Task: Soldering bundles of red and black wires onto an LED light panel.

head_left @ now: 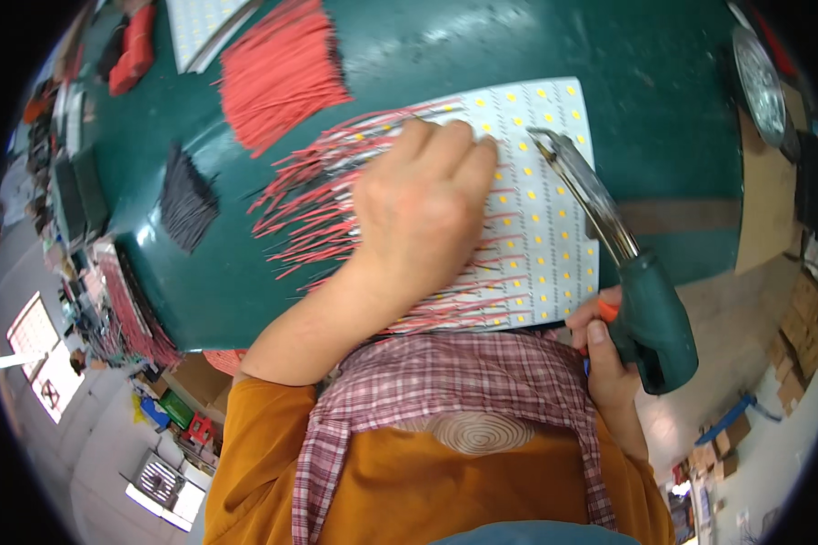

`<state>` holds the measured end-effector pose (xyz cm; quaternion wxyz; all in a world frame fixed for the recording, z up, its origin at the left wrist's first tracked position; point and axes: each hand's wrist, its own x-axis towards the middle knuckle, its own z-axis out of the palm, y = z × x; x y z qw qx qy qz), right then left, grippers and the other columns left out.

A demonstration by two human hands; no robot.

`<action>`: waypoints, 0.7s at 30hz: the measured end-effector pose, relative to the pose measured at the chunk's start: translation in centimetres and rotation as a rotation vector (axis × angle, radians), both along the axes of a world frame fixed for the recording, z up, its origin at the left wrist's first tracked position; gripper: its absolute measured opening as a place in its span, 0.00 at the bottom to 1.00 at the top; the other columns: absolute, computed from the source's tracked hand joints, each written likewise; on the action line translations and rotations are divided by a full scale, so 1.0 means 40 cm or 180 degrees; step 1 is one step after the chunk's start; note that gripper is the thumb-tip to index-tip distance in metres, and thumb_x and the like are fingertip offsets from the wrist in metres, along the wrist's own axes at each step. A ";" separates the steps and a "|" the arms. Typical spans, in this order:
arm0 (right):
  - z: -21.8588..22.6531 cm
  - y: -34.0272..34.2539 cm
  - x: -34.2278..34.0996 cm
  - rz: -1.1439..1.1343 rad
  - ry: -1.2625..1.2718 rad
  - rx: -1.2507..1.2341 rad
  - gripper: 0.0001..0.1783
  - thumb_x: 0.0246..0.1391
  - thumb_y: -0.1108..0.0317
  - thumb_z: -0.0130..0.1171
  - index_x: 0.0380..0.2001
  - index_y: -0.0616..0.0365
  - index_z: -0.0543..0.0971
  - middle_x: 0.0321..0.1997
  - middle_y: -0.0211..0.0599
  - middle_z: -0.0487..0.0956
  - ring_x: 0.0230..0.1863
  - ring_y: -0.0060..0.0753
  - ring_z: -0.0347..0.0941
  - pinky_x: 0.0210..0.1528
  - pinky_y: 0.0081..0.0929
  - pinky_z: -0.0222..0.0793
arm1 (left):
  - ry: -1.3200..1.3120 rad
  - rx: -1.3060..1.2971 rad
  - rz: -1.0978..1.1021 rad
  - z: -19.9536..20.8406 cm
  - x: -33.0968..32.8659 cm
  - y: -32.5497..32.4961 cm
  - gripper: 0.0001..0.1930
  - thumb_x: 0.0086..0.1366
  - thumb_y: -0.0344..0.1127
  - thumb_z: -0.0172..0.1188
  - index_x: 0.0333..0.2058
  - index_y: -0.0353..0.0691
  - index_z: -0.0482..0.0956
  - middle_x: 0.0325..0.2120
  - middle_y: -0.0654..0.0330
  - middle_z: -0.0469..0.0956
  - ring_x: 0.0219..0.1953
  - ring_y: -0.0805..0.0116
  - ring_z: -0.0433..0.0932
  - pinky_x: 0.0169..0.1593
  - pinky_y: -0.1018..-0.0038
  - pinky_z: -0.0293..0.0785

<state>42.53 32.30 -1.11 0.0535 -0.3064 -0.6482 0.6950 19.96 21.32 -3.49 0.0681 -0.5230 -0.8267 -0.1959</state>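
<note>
A white board (pixel 583 272) dotted with rows of small yellow squares lies on the green table at its near edge. Many red and black wires (pixel 309 222) stick out from its left part. My left hand (pixel 423 195) rests over the middle of the board, fingers curled in a pinch; whatever is between the fingertips is hidden. At the board's near right corner my right hand (pixel 604 350) grips a green soldering gun (pixel 659 313) with an orange trigger. Its long metal nose slants up and left, with the bent tip over the board's upper right part; whether it touches cannot be told.
Beyond the wires lie a bundle of cut red wires (pixel 282 77) and a smaller black bundle (pixel 189 200) on the green table (pixel 663 82). A red-handled tool (pixel 134 54) and another white board (pixel 200 32) sit at the far left. A round metal lamp (pixel 759 86) stands far right.
</note>
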 end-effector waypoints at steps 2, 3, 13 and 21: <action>-0.011 -0.008 0.001 -0.0233 -0.0008 -0.0013 0.15 0.59 0.74 0.50 0.49 0.61 0.66 0.30 0.40 0.77 0.25 0.19 0.64 0.29 0.20 0.64 | -0.0098 0.0080 0.0004 -0.011 0.009 0.011 0.12 0.44 0.27 0.60 0.31 0.41 0.80 0.24 0.62 0.71 0.28 0.63 0.73 0.28 0.71 0.71; -0.018 -0.008 -0.002 -0.0184 0.0082 -0.0045 0.15 0.59 0.74 0.50 0.49 0.61 0.66 0.30 0.40 0.77 0.25 0.19 0.64 0.29 0.20 0.64 | -0.0200 0.0051 0.0064 -0.005 0.012 0.010 0.13 0.44 0.24 0.63 0.33 0.42 0.82 0.24 0.62 0.73 0.28 0.63 0.73 0.29 0.70 0.72; -0.026 -0.002 0.001 -0.0127 -0.0034 0.0179 0.14 0.59 0.74 0.50 0.49 0.61 0.67 0.29 0.38 0.77 0.25 0.19 0.65 0.29 0.19 0.64 | 0.0209 -0.0244 0.0360 0.065 -0.093 -0.106 0.07 0.55 0.35 0.67 0.28 0.41 0.80 0.24 0.61 0.74 0.27 0.61 0.72 0.29 0.68 0.69; -0.002 -0.001 -0.011 -0.0222 0.0079 0.0143 0.16 0.58 0.74 0.51 0.50 0.61 0.67 0.30 0.39 0.78 0.25 0.20 0.66 0.30 0.19 0.65 | -0.0505 -0.0535 0.1105 0.096 -0.414 -0.003 0.11 0.55 0.24 0.56 0.38 0.31 0.76 0.26 0.58 0.75 0.32 0.61 0.74 0.38 0.69 0.72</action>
